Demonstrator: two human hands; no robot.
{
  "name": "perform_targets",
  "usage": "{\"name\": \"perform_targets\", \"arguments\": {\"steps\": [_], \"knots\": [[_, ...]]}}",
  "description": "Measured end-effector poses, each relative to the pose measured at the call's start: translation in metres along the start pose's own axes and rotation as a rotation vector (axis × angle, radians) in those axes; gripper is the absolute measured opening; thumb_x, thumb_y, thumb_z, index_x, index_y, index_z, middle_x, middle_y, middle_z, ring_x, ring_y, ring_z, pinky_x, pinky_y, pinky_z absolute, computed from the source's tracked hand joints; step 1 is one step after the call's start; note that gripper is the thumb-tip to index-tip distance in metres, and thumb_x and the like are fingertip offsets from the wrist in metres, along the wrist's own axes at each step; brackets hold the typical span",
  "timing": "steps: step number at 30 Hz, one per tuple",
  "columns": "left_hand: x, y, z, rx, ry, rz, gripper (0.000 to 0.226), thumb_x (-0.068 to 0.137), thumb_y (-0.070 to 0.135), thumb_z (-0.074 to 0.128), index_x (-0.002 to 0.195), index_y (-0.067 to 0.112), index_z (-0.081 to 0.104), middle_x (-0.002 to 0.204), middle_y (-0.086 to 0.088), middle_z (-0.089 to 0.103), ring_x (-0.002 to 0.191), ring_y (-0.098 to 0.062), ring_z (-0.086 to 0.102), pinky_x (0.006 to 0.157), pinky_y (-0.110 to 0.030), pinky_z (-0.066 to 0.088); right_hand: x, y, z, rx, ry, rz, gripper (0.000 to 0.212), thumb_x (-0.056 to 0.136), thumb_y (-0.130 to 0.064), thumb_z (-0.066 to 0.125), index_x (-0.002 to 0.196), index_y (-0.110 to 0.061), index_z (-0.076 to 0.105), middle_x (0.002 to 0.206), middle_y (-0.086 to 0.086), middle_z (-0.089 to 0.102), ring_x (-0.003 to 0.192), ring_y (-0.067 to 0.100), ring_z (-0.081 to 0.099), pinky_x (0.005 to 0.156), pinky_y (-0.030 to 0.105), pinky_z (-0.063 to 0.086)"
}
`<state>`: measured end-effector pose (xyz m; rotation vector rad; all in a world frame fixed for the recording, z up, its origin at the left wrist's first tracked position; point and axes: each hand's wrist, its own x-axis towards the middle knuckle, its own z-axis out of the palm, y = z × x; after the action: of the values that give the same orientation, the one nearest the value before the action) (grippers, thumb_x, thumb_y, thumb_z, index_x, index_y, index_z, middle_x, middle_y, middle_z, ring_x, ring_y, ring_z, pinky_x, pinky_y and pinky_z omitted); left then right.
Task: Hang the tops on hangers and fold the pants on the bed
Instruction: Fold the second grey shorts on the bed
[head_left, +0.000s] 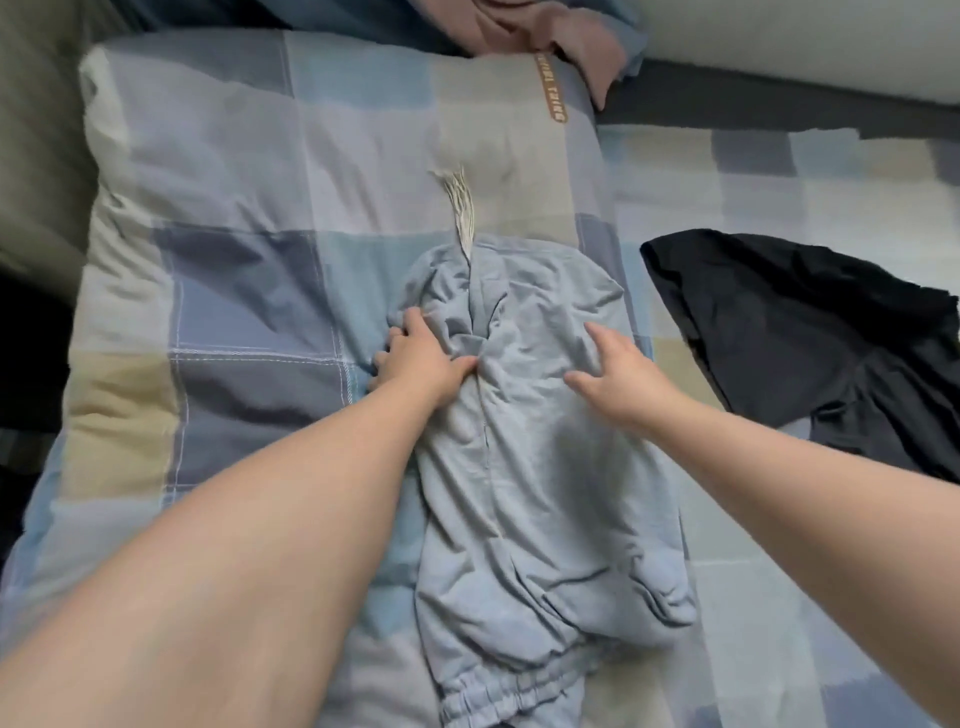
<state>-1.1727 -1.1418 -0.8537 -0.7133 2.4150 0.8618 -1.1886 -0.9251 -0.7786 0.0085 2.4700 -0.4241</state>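
So the light blue pants (545, 467) are lying lengthwise on the checked duvet (234, 260), legs already doubled over each other. The elastic cuffs (498, 696) are on the near side of the fingers, back toward the person, and look bunched.

The left hand (415, 358) has its fingers curled into a wad of cloth at the pants' left edge, thumb pressed into the creases. The right hand (618, 369) is loose and spread, holding nothing. It lies flat on the fabric or just over it, I can't tell which.

My take: let go of that wad first, it's making the wrinkles between the two hands. Flatten outward from the middle with both palms, then tug the cuffs square before folding in half.

Just beyond the left fingertips the drawstring (462, 208) trails off past the waistband. I'd tuck it in or it'll poke out.

Right of the right fingers, apart from the pants, a black garment (831, 338) is waiting. Far beyond both hands there's a pink garment (545, 31).
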Motion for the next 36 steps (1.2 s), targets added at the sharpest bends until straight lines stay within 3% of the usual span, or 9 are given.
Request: {"name": "perform_targets", "arguments": {"steps": [5,9,12,16,18,24,29,33,36], "knots": [[0.049,-0.028,0.021,-0.144,-0.004,-0.073,0.074,0.071,0.055,0.081,0.111,0.026,0.026,0.138,-0.011,0.044,0.129,-0.033,0.041,0.110,-0.047,0.032,0.062,0.004,0.009,0.094,0.049,0.107,0.099,0.086,-0.041,0.070,0.160,-0.029,0.005,0.167,0.004,0.011,0.150,0.033,0.020,0.121,0.047,0.022],[0.054,-0.029,0.020,-0.145,0.018,-0.069,0.068,0.073,0.051,0.080,0.106,0.029,0.025,0.132,-0.008,0.047,0.127,-0.032,0.043,0.107,-0.044,0.033,0.079,0.007,0.013,0.162,0.144,0.147,0.115,0.076,-0.045,0.081,0.158,-0.032,0.001,0.158,0.008,0.023,0.144,0.036,0.029,0.119,0.050,0.027],[0.058,-0.031,0.021,-0.145,0.005,-0.062,0.069,0.072,0.052,0.081,0.104,0.029,0.024,0.131,-0.008,0.048,0.124,-0.032,0.045,0.107,-0.047,0.035,0.081,0.012,0.010,0.265,0.279,0.168,0.102,0.072,-0.044,0.084,0.151,-0.028,0.022,0.143,0.008,0.042,0.132,0.032,0.044,0.110,0.048,0.037],[0.062,-0.032,0.021,-0.175,0.003,-0.057,0.072,0.069,0.052,0.082,0.104,0.029,0.024,0.129,-0.010,0.050,0.123,-0.033,0.047,0.107,-0.048,0.038,0.077,0.020,0.000,0.333,0.307,0.098,0.030,0.089,-0.034,0.071,0.108,-0.021,0.052,0.088,-0.003,0.059,0.094,0.027,0.059,0.073,0.035,0.043],[0.061,-0.032,0.022,-0.166,0.018,-0.049,0.071,0.071,0.050,0.082,0.106,0.028,0.024,0.130,-0.011,0.050,0.123,-0.034,0.048,0.107,-0.048,0.038,0.070,0.024,-0.001,0.323,0.292,0.013,0.015,0.093,-0.031,0.064,0.092,-0.019,0.056,0.076,-0.002,0.056,0.079,0.025,0.056,0.060,0.033,0.036],[0.042,-0.024,0.016,0.005,0.058,-0.011,0.050,0.088,0.052,0.067,0.113,0.020,0.038,0.134,-0.014,0.050,0.127,-0.036,0.046,0.105,-0.046,0.037,-0.001,0.043,0.021,0.412,0.236,-0.042,0.022,0.091,-0.023,0.065,0.076,-0.011,0.053,0.067,0.000,0.053,0.065,0.019,0.048,0.062,0.034,0.036],[-0.037,-0.023,0.028,0.170,0.075,0.073,0.041,0.099,0.047,0.047,0.126,0.017,0.050,0.133,-0.013,0.058,0.126,-0.038,0.048,0.101,-0.048,0.036,-0.089,0.076,0.062,0.490,0.167,0.079,0.027,0.094,-0.024,0.063,0.075,-0.009,0.050,0.066,0.004,0.051,0.067,0.023,0.050,0.063,0.037,0.038],[-0.133,-0.031,0.045,0.087,-0.045,0.037,0.042,0.100,0.049,0.046,0.115,0.011,0.054,0.125,-0.016,0.063,0.118,-0.038,0.055,0.098,-0.045,0.040,-0.162,0.102,0.094,0.640,0.128,0.206,0.038,0.086,-0.032,0.066,0.073,-0.002,0.046,0.063,0.009,0.045,0.062,0.025,0.046,0.060,0.042,0.040],[-0.215,-0.038,0.069,0.046,-0.182,0.016,0.038,0.098,0.047,0.050,0.109,0.012,0.058,0.121,-0.018,0.065,0.115,-0.040,0.058,0.097,-0.046,0.045,-0.219,0.119,0.106,0.776,0.085,0.254,0.030,0.091,-0.018,0.068,0.081,0.008,0.054,0.063,0.014,0.048,0.061,0.022,0.046,0.061,0.036,0.037]]}}
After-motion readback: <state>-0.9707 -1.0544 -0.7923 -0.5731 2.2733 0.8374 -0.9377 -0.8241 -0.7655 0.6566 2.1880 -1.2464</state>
